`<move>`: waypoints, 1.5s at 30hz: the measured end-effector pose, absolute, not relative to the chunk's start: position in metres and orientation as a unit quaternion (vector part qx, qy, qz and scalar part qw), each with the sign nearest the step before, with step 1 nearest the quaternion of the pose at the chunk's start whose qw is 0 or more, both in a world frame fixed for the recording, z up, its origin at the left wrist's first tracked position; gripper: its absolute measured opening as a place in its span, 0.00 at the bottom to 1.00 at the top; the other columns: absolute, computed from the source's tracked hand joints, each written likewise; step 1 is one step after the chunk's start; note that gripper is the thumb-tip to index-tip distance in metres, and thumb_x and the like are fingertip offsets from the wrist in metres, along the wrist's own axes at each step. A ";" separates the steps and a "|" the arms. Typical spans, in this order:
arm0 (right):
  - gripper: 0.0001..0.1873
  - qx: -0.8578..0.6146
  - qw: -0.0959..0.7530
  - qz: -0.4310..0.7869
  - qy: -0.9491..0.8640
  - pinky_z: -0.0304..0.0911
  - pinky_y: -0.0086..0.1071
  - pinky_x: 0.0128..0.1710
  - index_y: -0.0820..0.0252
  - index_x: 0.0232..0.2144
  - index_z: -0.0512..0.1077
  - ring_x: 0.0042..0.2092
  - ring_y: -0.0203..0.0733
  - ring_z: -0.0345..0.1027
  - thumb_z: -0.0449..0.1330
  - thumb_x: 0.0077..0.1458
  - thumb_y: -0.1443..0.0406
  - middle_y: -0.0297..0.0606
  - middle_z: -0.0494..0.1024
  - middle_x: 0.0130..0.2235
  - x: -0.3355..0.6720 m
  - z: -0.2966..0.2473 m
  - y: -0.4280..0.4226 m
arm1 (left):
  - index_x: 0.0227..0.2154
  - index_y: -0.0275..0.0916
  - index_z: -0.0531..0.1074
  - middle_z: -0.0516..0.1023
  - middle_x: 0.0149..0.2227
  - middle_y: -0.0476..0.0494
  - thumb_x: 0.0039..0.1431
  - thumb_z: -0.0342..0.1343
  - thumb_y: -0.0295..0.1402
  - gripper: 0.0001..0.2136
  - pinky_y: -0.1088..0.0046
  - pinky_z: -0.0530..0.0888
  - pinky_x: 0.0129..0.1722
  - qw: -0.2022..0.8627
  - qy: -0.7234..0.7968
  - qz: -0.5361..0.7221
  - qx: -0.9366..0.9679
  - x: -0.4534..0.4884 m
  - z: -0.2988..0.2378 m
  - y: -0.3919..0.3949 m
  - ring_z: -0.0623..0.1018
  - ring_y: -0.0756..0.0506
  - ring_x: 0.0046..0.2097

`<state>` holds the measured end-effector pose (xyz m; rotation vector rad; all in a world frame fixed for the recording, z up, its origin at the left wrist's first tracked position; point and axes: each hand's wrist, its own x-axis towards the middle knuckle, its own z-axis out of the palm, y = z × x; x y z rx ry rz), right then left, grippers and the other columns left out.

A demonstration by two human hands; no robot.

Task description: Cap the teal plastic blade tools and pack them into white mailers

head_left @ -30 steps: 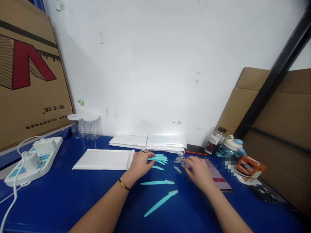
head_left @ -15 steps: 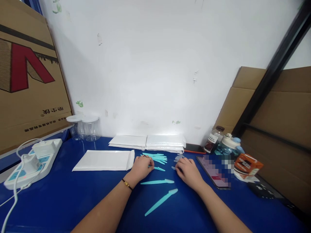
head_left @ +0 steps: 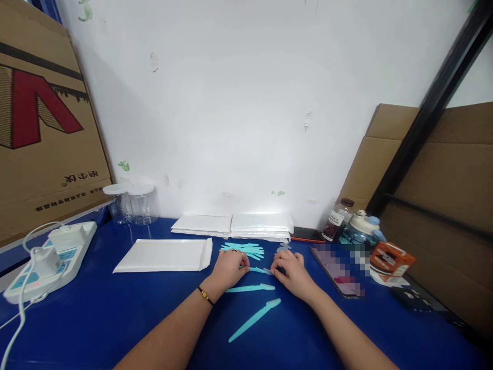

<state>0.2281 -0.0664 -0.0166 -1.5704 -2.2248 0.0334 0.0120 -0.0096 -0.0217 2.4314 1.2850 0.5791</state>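
Observation:
My left hand (head_left: 228, 270) pinches the handle of a turquoise eyebrow razor (head_left: 257, 270), its blade end pointing right. At that end, a small clear blade cap (head_left: 267, 271) is between the fingertips of my right hand (head_left: 293, 271); how far it covers the blade is too small to tell. Nearer to me lie a second razor (head_left: 252, 289) and a third razor (head_left: 252, 322), both with clear caps over their blade ends. Beyond my left hand is a pile of turquoise razors (head_left: 248, 248), and a small heap of clear caps (head_left: 284, 247) lies beyond my right hand.
White padded mailers (head_left: 262, 223) are stacked against the wall, and a single mailer (head_left: 164, 255) lies left. A power strip (head_left: 79, 257) and clear jars (head_left: 142, 208) stand farther left. On the right are a phone (head_left: 339, 272), a bottle (head_left: 338, 221), a jug (head_left: 360, 231) and an orange box (head_left: 391, 261).
Both hands have drawn closer together. My left hand shifted slightly right with the razor, and my right hand moved left, bringing the cap to the razor's blade end.

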 end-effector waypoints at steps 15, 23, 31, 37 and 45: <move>0.10 -0.652 0.247 -0.147 -0.702 0.51 0.43 0.40 0.49 0.31 0.75 0.42 0.47 0.64 0.54 0.55 0.63 0.37 0.74 0.39 0.294 -0.026 -0.055 | 0.42 0.45 0.72 0.73 0.45 0.44 0.56 0.52 0.35 0.11 0.63 0.60 0.46 0.055 0.510 0.219 0.830 -0.005 -0.018 0.007 0.66 0.40 0.50; 0.32 -0.590 0.174 -0.310 -0.725 0.39 0.53 0.55 0.39 0.57 0.59 0.64 0.53 0.40 0.52 0.53 0.73 0.31 0.58 0.62 0.267 -0.005 -0.069 | 0.35 0.43 0.73 0.74 0.40 0.44 0.55 0.53 0.34 0.06 0.65 0.60 0.44 0.053 0.522 0.203 0.827 -0.005 -0.023 0.013 0.68 0.42 0.48; 0.38 -0.579 0.168 -0.347 -0.718 0.30 0.54 0.58 0.36 0.60 0.49 0.65 0.53 0.35 0.51 0.53 0.74 0.26 0.54 0.63 0.259 -0.003 -0.071 | 0.34 0.43 0.73 0.75 0.39 0.46 0.55 0.52 0.33 0.06 0.64 0.60 0.44 0.052 0.509 0.232 0.827 -0.006 -0.020 0.012 0.69 0.42 0.46; 0.28 -0.601 0.181 -0.320 -0.709 0.38 0.53 0.55 0.39 0.54 0.63 0.62 0.55 0.43 0.53 0.53 0.70 0.32 0.60 0.61 0.265 -0.006 -0.069 | 0.34 0.43 0.72 0.76 0.40 0.46 0.55 0.52 0.34 0.06 0.65 0.61 0.44 0.080 0.513 0.240 0.820 -0.004 -0.014 0.009 0.70 0.42 0.46; 0.07 -0.653 0.183 -0.166 -0.716 0.50 0.45 0.43 0.49 0.34 0.73 0.44 0.47 0.60 0.56 0.53 0.63 0.36 0.72 0.41 0.291 -0.024 -0.061 | 0.32 0.42 0.72 0.76 0.36 0.48 0.53 0.53 0.32 0.05 0.68 0.61 0.43 0.141 0.479 0.239 0.833 0.001 -0.010 0.002 0.72 0.46 0.41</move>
